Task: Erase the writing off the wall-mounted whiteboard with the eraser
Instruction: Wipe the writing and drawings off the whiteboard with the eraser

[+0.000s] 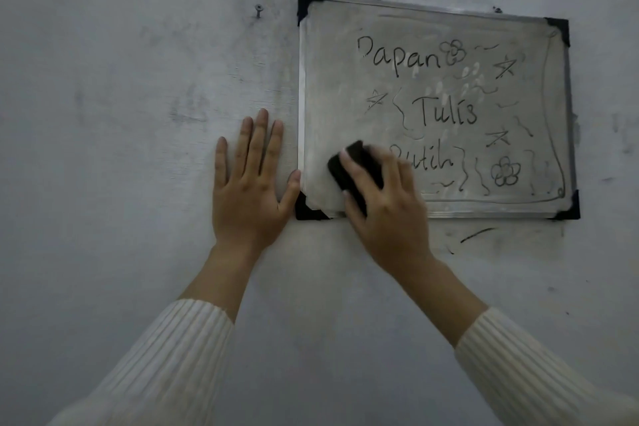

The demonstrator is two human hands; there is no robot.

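At the 7 o'clock corner of the whiteboard point(328, 79), the eraser point(352, 166) lies against the board's surface, clamped in the right hand point(387, 211). The fingers curl over its 2 o'clock side and the thumb presses along its 7 o'clock edge. About half of the eraser sticks out of the grip toward 11 o'clock; the rest is hidden under the fingers. It is a dark, rounded block, slightly blurred, and it sits just at 9 o'clock of the word "Putih" point(428, 161), whose 1st letter is partly covered by the fingers.

The left hand point(247, 190) rests flat on the wall point(138, 114) at 9 o'clock of the board, fingers straight and spread, holding nothing; its thumb tip touches the frame just above the black corner cap point(306, 211).

The board is grey and smeared, framed in metal with 4 black corner caps. The words "Papan" point(397, 57) at 12 o'clock and "Tulis" point(447, 111) at the centre are readable, with 2 flowers, 3 stars and squiggles around them. A patch around the eraser looks wiped. A screw point(258, 10) sits in the wall at 10 o'clock of the board. Both forearms wear ribbed cream sleeves point(179, 349).
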